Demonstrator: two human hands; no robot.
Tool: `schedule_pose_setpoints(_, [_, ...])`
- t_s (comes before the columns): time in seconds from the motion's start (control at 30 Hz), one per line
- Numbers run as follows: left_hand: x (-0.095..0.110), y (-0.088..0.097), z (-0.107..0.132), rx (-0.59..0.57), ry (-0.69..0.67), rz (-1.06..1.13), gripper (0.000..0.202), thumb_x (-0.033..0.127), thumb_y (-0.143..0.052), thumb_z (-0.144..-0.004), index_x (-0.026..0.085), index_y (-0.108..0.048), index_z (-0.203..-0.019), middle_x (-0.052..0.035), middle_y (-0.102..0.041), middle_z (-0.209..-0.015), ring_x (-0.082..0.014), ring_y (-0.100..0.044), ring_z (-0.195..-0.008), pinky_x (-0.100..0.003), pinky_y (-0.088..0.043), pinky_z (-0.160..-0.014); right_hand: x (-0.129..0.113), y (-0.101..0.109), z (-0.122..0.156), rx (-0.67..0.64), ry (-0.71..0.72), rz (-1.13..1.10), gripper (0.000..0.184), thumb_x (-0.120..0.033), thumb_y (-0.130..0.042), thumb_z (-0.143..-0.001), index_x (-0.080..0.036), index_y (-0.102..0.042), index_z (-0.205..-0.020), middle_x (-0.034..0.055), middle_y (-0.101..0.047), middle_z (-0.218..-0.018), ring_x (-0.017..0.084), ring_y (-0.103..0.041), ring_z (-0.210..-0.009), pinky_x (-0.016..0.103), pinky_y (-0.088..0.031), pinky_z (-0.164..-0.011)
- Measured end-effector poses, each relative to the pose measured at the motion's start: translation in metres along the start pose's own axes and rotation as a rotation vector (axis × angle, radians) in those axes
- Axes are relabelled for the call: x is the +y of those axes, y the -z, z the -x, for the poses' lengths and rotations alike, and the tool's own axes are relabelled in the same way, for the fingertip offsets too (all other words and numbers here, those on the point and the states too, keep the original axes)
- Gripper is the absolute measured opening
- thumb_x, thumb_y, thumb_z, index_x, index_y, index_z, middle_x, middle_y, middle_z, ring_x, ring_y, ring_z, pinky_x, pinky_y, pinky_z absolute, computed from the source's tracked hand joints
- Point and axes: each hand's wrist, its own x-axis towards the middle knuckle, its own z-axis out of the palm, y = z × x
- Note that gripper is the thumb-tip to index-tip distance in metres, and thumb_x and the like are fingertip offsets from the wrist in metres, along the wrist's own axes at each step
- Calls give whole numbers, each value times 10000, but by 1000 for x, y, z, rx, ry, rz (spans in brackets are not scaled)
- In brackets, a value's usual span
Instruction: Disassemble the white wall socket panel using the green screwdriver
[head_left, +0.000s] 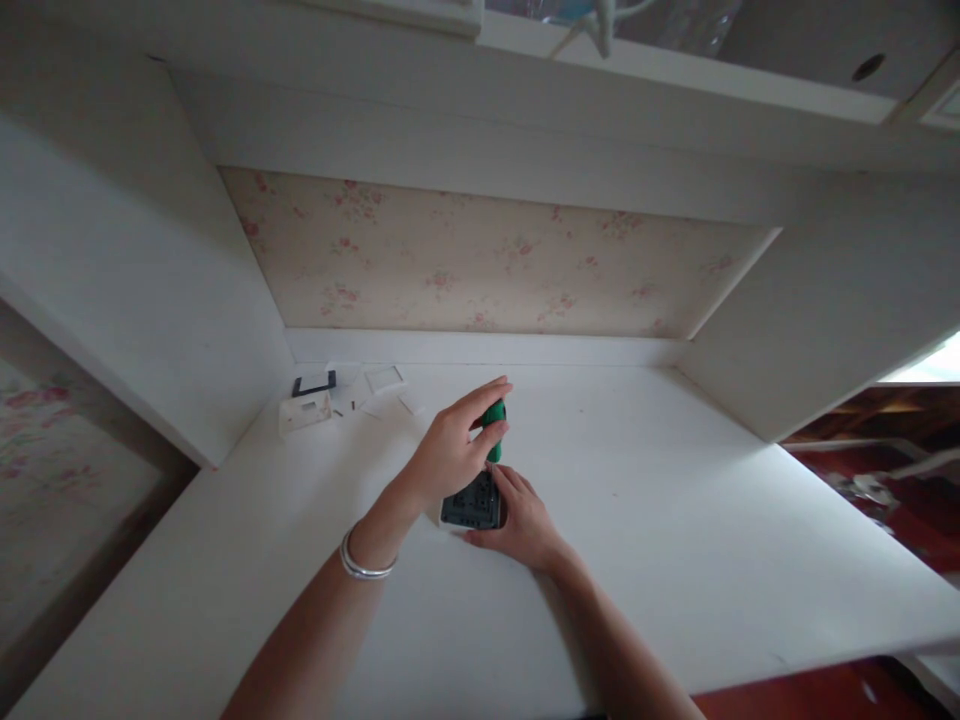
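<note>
My left hand (454, 446), with a silver bangle on its wrist, is closed round the green handle of a screwdriver (495, 440). The screwdriver stands nearly upright, and its tip is hidden behind the fingers, near the far edge of a small dark module in a white casing (475, 506). That module looks like the back of a wall switch or socket and lies on the white desk (600, 560). My right hand (526, 524) grips the module from the right, fingers at its far side and thumb at its near side.
Toward the back left lie a white plastic box (306, 412), a black frame (315, 383), a thin white frame (385, 379) and several small pieces. White side panels and an overhead shelf (480, 130) enclose the desk. Floral wallpaper (465, 260) covers the back.
</note>
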Motion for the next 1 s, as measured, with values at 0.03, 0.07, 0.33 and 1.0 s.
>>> schedule_pose_setpoints(0.03, [-1,4,0,-37,4,9,463,188,-496,-910,269,-430,-1361,-60,-473,-1391,-198,-518,-1213,-354,-470,-1004,0,0,0,3,1,-3,938,-531,-788,-543,-214,-404,-1338,111,-504,-1267,288,-473,-1169,436,-374,-992])
schedule_pose_setpoints(0.07, [-2,7,0,-76,2,10,486,173,-486,-911,282,-413,-1378,-54,-457,-1409,-199,-507,-1226,-367,-446,-1032,0,0,0,6,3,-5,936,-534,-789,-540,-207,-411,-1331,112,-506,-1266,285,-473,-1169,432,-374,-993])
schedule_pose_setpoints(0.33, [6,20,0,-142,-64,-63,441,104,-525,-873,284,-538,-1276,-36,-574,-1234,-169,-556,-1119,-330,-483,-988,-5,3,1,13,-2,4,840,-512,-793,-546,-201,-473,-1258,104,-544,-1188,283,-498,-1124,428,-400,-956])
schedule_pose_setpoints(1.0, [11,8,2,75,-55,-147,260,246,-652,-829,205,-620,-1084,-29,-633,-994,-126,-639,-851,-236,-573,-762,-5,2,0,7,-16,41,810,-510,-790,-547,-213,-479,-1234,87,-548,-1155,274,-520,-1078,416,-418,-941])
